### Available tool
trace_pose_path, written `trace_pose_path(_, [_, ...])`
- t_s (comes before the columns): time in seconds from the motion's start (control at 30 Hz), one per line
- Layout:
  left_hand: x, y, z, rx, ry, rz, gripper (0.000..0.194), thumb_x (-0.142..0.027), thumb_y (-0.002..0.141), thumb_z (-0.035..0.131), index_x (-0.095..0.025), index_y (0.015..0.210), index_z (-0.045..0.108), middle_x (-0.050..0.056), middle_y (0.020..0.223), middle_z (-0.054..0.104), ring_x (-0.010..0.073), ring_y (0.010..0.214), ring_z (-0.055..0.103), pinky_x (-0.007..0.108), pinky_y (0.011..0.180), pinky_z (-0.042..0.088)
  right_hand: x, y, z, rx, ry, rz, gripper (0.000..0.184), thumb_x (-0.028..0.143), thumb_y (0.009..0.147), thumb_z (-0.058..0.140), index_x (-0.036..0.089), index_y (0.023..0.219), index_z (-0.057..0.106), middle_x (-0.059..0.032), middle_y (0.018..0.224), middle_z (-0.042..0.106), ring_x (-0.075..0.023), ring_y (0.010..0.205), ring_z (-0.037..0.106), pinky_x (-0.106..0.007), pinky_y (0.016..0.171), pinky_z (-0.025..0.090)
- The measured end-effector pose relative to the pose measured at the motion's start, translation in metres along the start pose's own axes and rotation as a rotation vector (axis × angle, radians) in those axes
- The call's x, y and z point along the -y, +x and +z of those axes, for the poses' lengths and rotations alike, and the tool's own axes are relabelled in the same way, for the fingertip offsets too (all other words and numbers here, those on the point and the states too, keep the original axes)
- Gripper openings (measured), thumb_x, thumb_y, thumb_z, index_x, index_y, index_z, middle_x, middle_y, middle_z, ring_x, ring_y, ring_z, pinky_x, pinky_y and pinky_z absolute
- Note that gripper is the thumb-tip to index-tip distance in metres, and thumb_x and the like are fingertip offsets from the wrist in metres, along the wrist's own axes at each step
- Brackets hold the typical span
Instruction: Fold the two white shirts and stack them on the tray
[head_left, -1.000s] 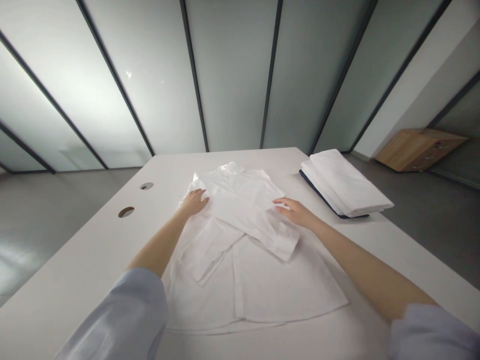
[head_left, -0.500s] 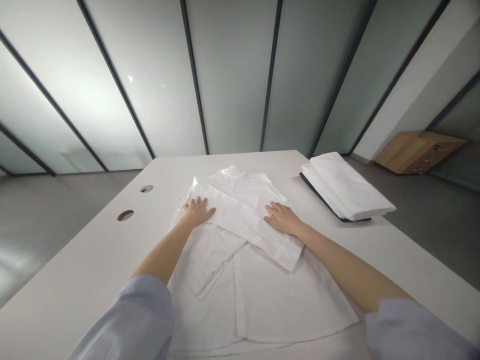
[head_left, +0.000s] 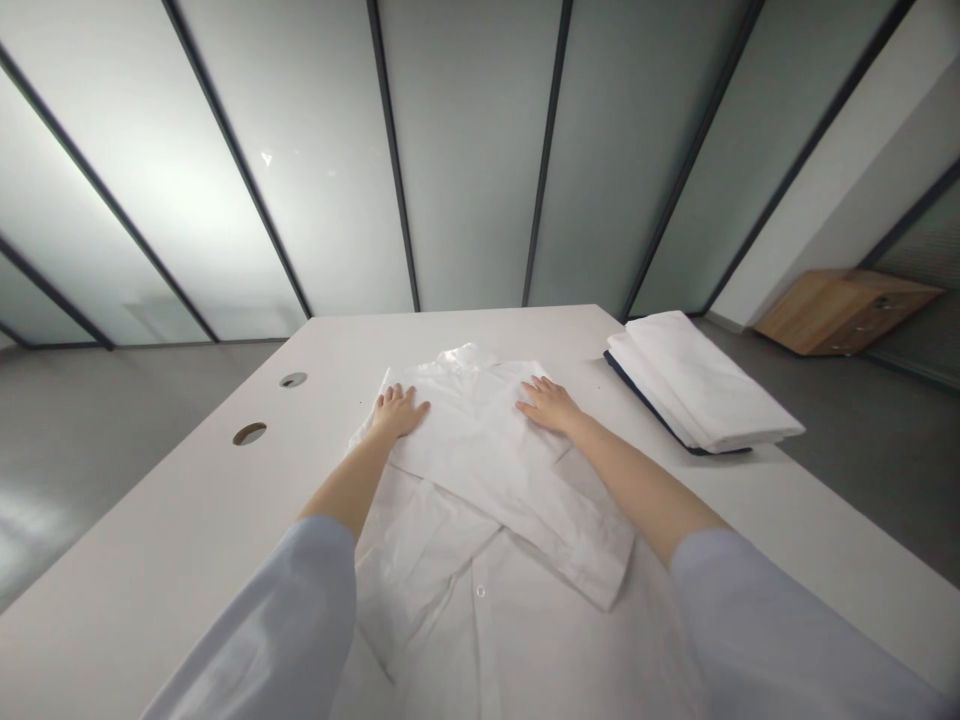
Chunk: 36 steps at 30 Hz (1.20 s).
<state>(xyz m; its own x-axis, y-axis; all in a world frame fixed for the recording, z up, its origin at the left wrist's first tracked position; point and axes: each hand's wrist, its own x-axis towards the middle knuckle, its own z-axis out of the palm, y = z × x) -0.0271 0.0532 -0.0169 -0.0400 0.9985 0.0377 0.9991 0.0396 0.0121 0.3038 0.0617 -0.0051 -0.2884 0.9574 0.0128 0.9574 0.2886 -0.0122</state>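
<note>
A white button-up shirt lies front up on the white table, its collar at the far end and both sleeves crossed over the chest. My left hand rests flat on the shirt near its left shoulder, fingers spread. On the opposite shoulder lies my right hand, palm down with its fingers apart. Neither hand grips the cloth. A button shows on the front placket below the crossed sleeves. The shirt's hem is out of the picture at the bottom.
Folded white cloths are stacked on a dark blue piece at the table's right edge. Two round holes pierce the white table at left. Beyond stand frosted glass panels and a wooden cabinet on the floor.
The shirt has slid toward me, so its hem left the picture. My right hand has moved up and left to the shoulder; my left hand shifted slightly up. Both still lie flat.
</note>
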Motion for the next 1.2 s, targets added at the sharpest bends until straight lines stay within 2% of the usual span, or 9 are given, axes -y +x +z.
trace_pose_path(0.17, [0.008, 0.009, 0.003, 0.035, -0.063, -0.201, 0.073, -0.060, 0.091, 0.025, -0.016, 0.148, 0.034, 0.019, 0.157, 0.024, 0.0384, 0.143, 0.021, 0.055, 0.111, 0.022, -0.006, 0.000, 0.016, 0.061, 0.061, 0.098, 0.066, 0.056, 0.095, 0.027, 0.018, 0.150, 0.032, -0.0120, 0.158, 0.024, -0.0285, 0.145, 0.020, -0.044, 0.113, 0.022])
trace_pose_path(0.33, [0.004, -0.004, 0.001, 0.079, -0.044, -0.184, 0.078, -0.061, 0.090, 0.023, -0.013, 0.151, 0.027, 0.020, 0.158, 0.018, 0.0383, 0.144, 0.016, 0.054, 0.113, 0.019, -0.001, -0.016, 0.020, 0.064, 0.033, 0.113, 0.068, 0.056, 0.095, 0.025, 0.016, 0.150, 0.031, -0.0144, 0.157, 0.025, -0.0289, 0.144, 0.021, -0.045, 0.113, 0.020])
trace_pose_path(0.5, [-0.002, -0.036, -0.007, 0.131, 0.029, -0.168, 0.077, -0.061, 0.090, 0.025, -0.014, 0.150, 0.029, 0.020, 0.157, 0.019, 0.0399, 0.143, 0.021, 0.059, 0.110, 0.022, 0.006, -0.049, 0.009, 0.021, -0.091, 0.017, 0.063, 0.056, 0.093, 0.033, 0.013, 0.136, 0.050, -0.0213, 0.139, 0.050, -0.0337, 0.129, 0.044, -0.053, 0.112, 0.015])
trace_pose_path(0.6, [-0.003, -0.043, -0.021, 0.150, 0.118, -0.097, 0.072, -0.063, 0.087, 0.035, -0.014, 0.138, 0.049, 0.023, 0.146, 0.042, 0.0402, 0.134, 0.038, 0.061, 0.108, 0.021, 0.007, -0.054, -0.011, 0.082, -0.135, -0.039, 0.052, 0.054, 0.090, 0.042, 0.016, 0.116, 0.066, -0.0191, 0.117, 0.066, -0.0330, 0.115, 0.056, -0.052, 0.107, 0.022])
trace_pose_path(0.73, [-0.009, -0.022, -0.039, 0.057, 0.094, 0.072, 0.048, -0.053, 0.086, 0.046, -0.021, 0.119, 0.062, 0.013, 0.121, 0.065, 0.0308, 0.116, 0.056, 0.048, 0.104, 0.035, 0.001, -0.027, -0.032, 0.105, -0.119, -0.005, 0.037, 0.042, 0.091, 0.045, 0.021, 0.109, 0.070, -0.0135, 0.111, 0.070, -0.0280, 0.109, 0.061, -0.041, 0.097, 0.036])
trace_pose_path(0.83, [-0.021, 0.007, -0.038, -0.055, -0.055, 0.122, 0.045, -0.041, 0.089, 0.045, -0.023, 0.128, 0.055, 0.009, 0.129, 0.061, 0.0249, 0.115, 0.058, 0.035, 0.097, 0.042, -0.002, 0.011, -0.032, 0.011, -0.002, -0.008, 0.035, 0.029, 0.093, 0.042, 0.020, 0.116, 0.066, -0.0116, 0.123, 0.065, -0.0245, 0.114, 0.058, -0.034, 0.095, 0.039])
trace_pose_path(0.9, [-0.032, 0.025, -0.031, -0.055, -0.154, 0.136, 0.048, -0.036, 0.089, 0.045, -0.020, 0.134, 0.050, 0.009, 0.138, 0.054, 0.0248, 0.122, 0.054, 0.034, 0.100, 0.041, 0.000, 0.036, -0.027, -0.020, 0.130, 0.000, 0.036, 0.023, 0.093, 0.042, 0.018, 0.120, 0.064, -0.0112, 0.129, 0.062, -0.0226, 0.117, 0.057, -0.029, 0.097, 0.039])
trace_pose_path(1.0, [-0.048, 0.046, -0.015, -0.016, -0.299, 0.109, 0.049, -0.033, 0.090, 0.044, -0.020, 0.136, 0.048, 0.009, 0.145, 0.048, 0.0267, 0.130, 0.045, 0.037, 0.105, 0.036, 0.008, 0.062, -0.014, -0.016, 0.274, 0.065, 0.037, 0.024, 0.094, 0.041, 0.018, 0.125, 0.061, -0.0087, 0.131, 0.061, -0.0210, 0.118, 0.056, -0.026, 0.096, 0.040])
trace_pose_path(1.2, [-0.058, 0.076, 0.004, -0.027, -0.468, -0.060, 0.040, -0.030, 0.091, 0.042, -0.019, 0.126, 0.058, 0.012, 0.128, 0.062, 0.0275, 0.124, 0.052, 0.039, 0.100, 0.040, 0.018, 0.079, 0.005, -0.020, 0.282, 0.203, 0.037, 0.031, 0.094, 0.036, 0.026, 0.118, 0.064, -0.0081, 0.115, 0.069, -0.0244, 0.108, 0.061, -0.033, 0.086, 0.047])
